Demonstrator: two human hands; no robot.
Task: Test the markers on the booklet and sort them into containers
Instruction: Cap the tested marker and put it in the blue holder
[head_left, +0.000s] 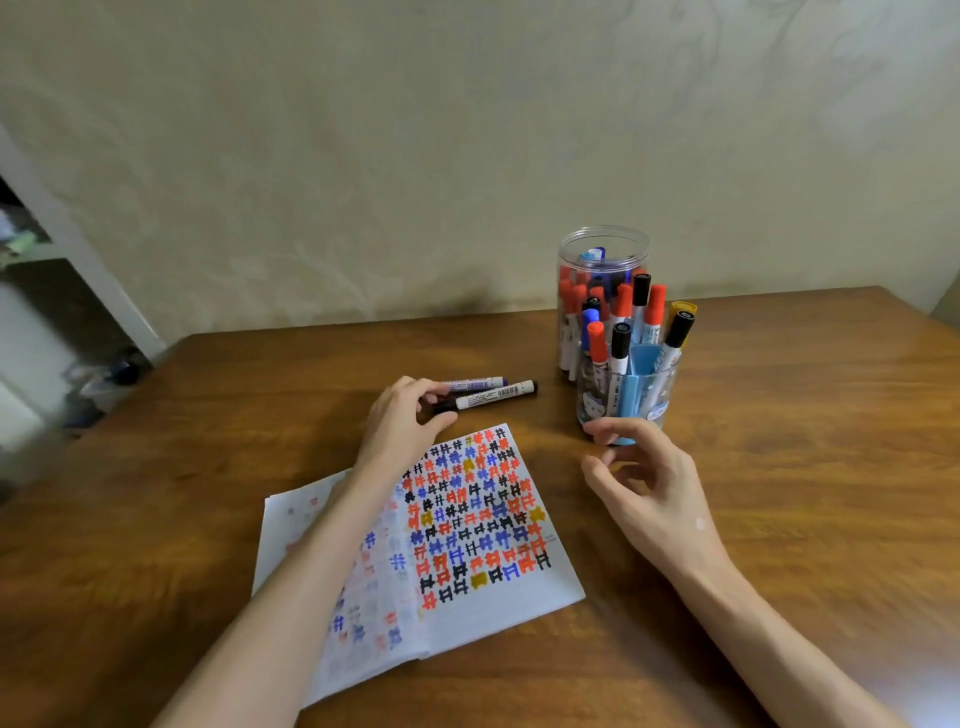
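Note:
An open booklet (483, 525) covered in red, blue, black and yellow marks lies on the wooden table. Two markers lie beyond it: a black-capped one (493, 396) and a blue one (475, 384) behind it. My left hand (402, 421) reaches over the booklet's top edge, fingers curled at the markers' left ends; whether it holds one is unclear. My right hand (641, 478) hovers with loosely curled fingers and holds nothing, just in front of a short clear cup (631, 395) full of markers. A tall clear jar (602, 291) with several markers stands behind the cup.
The wooden table (779, 467) meets a pale wall at the back. A white shelf unit (62, 270) stands to the left, off the table.

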